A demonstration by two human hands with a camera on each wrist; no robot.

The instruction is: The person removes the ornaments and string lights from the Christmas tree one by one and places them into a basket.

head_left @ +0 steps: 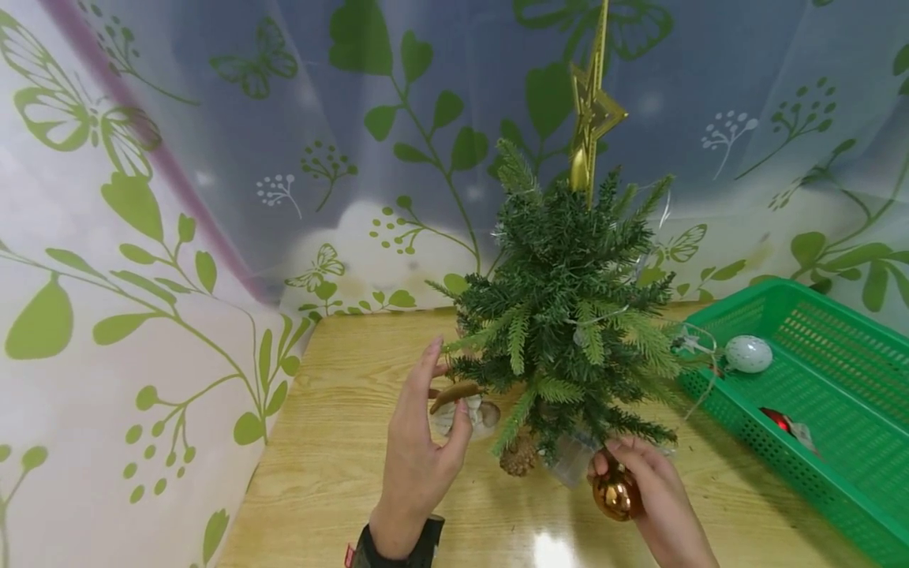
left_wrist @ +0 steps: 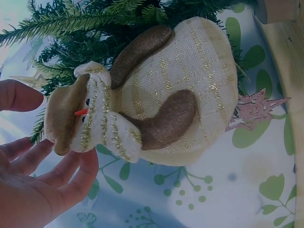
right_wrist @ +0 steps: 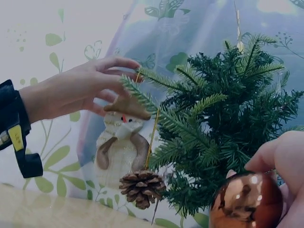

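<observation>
A small green tree [head_left: 568, 292] carries a gold star [head_left: 592, 114] on top. At its left side is a snowman ornament [left_wrist: 161, 90] with a brown hat and brown arms. My left hand [head_left: 422, 450] is around the hat with fingers spread and relaxed; whether they touch it is unclear. A pinecone [right_wrist: 142, 187] hangs by a gold string beside the snowman. In my right hand [head_left: 660, 493] is a shiny copper ball [head_left: 616, 491], gripped by the lower right branches. The ball is also large in the right wrist view.
On the right stands a green basket [head_left: 753, 414] with a white speckled egg-shaped ornament [head_left: 749, 353] and a red ornament [head_left: 777, 420] in it. A pink glittery star [left_wrist: 256, 109] shows beyond the snowman. Patterned cloth [head_left: 426, 197] hangs behind the wooden table [head_left: 341, 379].
</observation>
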